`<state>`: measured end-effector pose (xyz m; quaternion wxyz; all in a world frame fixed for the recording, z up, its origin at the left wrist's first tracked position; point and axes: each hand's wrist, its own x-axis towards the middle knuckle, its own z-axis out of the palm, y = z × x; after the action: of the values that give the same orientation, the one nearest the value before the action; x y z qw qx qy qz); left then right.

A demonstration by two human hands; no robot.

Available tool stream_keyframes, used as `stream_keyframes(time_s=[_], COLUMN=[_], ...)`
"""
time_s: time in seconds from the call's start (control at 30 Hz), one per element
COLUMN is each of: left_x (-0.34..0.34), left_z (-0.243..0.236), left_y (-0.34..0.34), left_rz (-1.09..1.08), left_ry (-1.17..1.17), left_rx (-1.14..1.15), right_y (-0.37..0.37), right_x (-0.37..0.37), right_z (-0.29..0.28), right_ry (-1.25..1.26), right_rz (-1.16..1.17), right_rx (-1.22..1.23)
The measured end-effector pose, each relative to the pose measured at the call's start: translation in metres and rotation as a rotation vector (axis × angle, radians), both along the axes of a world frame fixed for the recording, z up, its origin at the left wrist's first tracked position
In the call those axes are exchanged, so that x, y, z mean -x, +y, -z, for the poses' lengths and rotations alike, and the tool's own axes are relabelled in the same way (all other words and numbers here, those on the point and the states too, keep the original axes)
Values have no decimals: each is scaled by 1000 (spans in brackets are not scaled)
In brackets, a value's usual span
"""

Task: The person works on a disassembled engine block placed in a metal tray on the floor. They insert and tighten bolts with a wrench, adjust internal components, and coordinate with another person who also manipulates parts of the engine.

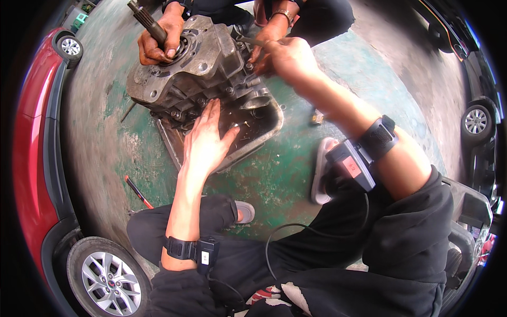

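Note:
A grey metal gearbox housing (211, 63) stands in a shallow metal tray (259, 141) on the floor in front of me. My left hand (205, 140) is open, its fingers stretched out and touching the near side of the housing. At the housing's right side, my right hand (289, 57) is closed around a slim metal wrench (251, 40), most of which my fingers hide. Opposite me, a co-worker's hand (163, 37) is at the splined shaft (146, 22) rising from the housing. The co-worker's other hand (272, 33) is close beside my right hand.
A red car (39, 137) stands at the left, a dark car (478, 105) at the right. On the green floor lies a red-and-black pen-like tool (138, 191); a small box (317, 117) lies to the right of the tray. A grey plastic chair (469, 203) is at my right.

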<state>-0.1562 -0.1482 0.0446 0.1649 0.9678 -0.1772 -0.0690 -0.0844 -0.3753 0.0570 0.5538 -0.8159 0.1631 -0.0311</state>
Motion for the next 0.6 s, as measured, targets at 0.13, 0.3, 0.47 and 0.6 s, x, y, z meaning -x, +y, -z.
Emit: stream_keyframes(time_s=[0.13, 0.3, 0.47, 0.6], left_x=[0, 0, -1, 1], left_z=[-1, -2, -4, -5], left_y=[2, 0, -1, -1], left_rz=[0, 8, 17, 19], left_ry=[-21, -20, -17, -18], left_rx=[-8, -11, -3, -15], right_y=[2, -3, 2, 2], right_x=[1, 7, 12, 21], right_z=[9, 2, -9, -14], right_ry=[-117, -27, -171, -75], right_rz=[3, -46, -59, -150], right_rx=[-1, -10, 195, 274])
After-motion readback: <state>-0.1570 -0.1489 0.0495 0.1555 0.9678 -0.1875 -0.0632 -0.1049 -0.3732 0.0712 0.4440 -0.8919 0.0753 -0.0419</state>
